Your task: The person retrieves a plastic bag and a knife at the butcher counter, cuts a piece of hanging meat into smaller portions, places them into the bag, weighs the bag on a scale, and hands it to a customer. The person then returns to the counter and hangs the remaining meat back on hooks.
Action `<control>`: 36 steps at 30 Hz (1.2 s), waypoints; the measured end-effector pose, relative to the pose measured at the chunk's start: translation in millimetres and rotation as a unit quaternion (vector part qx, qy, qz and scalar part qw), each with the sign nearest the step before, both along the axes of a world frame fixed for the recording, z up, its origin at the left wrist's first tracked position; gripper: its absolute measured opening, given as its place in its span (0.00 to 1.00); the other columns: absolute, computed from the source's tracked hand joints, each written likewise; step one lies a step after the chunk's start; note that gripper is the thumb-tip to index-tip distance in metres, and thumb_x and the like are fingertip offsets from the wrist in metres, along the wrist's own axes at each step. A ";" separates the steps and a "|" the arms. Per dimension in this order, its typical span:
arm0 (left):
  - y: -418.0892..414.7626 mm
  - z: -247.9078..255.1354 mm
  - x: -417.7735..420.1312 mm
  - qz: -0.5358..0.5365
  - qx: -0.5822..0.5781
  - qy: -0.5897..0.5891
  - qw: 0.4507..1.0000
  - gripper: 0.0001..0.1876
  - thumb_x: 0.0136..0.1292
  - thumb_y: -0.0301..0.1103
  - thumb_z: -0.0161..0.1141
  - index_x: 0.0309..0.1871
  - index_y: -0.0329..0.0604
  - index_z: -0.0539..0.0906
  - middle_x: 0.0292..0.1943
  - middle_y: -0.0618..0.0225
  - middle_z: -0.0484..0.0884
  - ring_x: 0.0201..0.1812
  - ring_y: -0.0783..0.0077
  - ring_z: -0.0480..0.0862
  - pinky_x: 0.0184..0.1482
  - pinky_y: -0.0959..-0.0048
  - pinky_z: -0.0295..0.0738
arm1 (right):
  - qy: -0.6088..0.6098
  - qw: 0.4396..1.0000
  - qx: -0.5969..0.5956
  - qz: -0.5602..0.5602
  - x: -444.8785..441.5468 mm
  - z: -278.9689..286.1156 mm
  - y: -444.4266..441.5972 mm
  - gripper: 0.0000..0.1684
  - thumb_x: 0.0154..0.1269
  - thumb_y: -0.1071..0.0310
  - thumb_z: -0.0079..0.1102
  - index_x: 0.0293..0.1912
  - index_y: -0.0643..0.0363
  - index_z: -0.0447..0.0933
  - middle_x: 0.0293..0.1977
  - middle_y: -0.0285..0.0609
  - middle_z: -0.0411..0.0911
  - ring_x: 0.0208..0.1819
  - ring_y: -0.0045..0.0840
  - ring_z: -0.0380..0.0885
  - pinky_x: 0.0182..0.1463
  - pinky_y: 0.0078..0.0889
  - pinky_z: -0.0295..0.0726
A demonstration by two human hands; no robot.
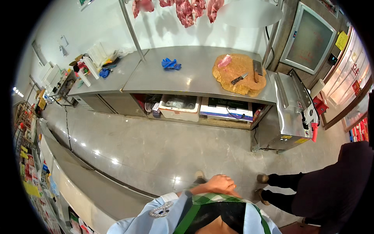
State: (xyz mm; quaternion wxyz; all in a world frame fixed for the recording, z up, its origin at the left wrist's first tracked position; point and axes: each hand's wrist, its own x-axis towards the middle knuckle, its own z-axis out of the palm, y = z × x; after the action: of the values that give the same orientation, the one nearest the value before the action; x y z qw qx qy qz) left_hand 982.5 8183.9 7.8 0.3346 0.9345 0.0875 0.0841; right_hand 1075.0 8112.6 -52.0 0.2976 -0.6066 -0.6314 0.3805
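Note:
In front of my green checked apron [216, 198], my left hand [220, 182] lies folded over my right hand [233, 192]. The right hand is mostly hidden, and whether anything is between them cannot be made out. Across the floor stands a stainless steel worktable [187, 79]. On it, a thick wooden chopping block [238, 68] carries a piece of raw meat [224, 61], a small dark-handled knife [239, 78] and a cleaver [257, 70]. Crumpled blue gloves [171, 64] lie left of the block.
Cuts of raw meat [184, 13] hang above the worktable. A steel machine with a red handle [295, 108] stands at its right end. Another person [330, 181] in dark clothing stands close on my right. A long counter [87, 175] runs along my left. A foam box [179, 109] sits under the worktable.

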 end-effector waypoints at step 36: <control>635.0 -55.4 253.2 0.214 0.086 -0.112 0.967 0.03 0.54 0.27 0.62 0.32 0.40 0.79 0.27 0.60 0.73 0.35 0.54 0.76 0.37 0.61 0.71 | 0.016 0.922 -0.008 -0.386 238.3 -29.1 481.9 0.07 0.55 0.75 0.64 0.27 0.67 0.76 0.24 0.45 0.75 0.23 0.28 0.74 0.27 0.28 0.72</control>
State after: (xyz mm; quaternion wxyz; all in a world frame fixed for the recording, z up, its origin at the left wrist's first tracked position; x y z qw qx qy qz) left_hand 1235.7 8818.9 -47.6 0.2351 0.9038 0.2401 0.2650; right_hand 1313.4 8594.5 -81.1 0.4266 -0.7997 -0.3399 0.2510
